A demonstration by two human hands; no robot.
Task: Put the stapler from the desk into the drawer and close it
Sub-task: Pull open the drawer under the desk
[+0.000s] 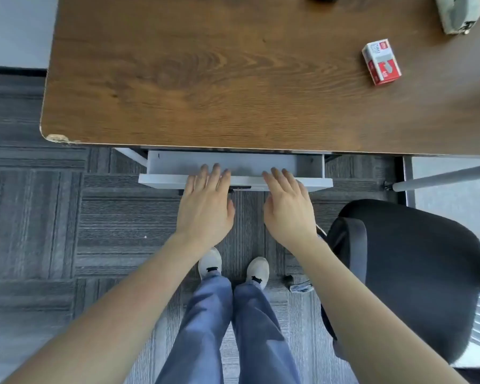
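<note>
A white drawer point(166, 182) sticks out a short way from under the front edge of the brown wooden desk point(205, 79). Only a narrow strip of its pale inside shows, and no stapler is visible there or on the desk. My left hand point(205, 206) lies flat with its fingers over the drawer's front panel, left of centre. My right hand point(287, 209) rests the same way right of centre. Both hands have their fingers stretched out and hold nothing.
A red and white box of staples point(381, 61) lies at the desk's right. A grey pouch point(457, 12) sits in the far right corner. A black office chair point(405, 273) stands right of me. Grey carpet point(67, 217) covers the floor.
</note>
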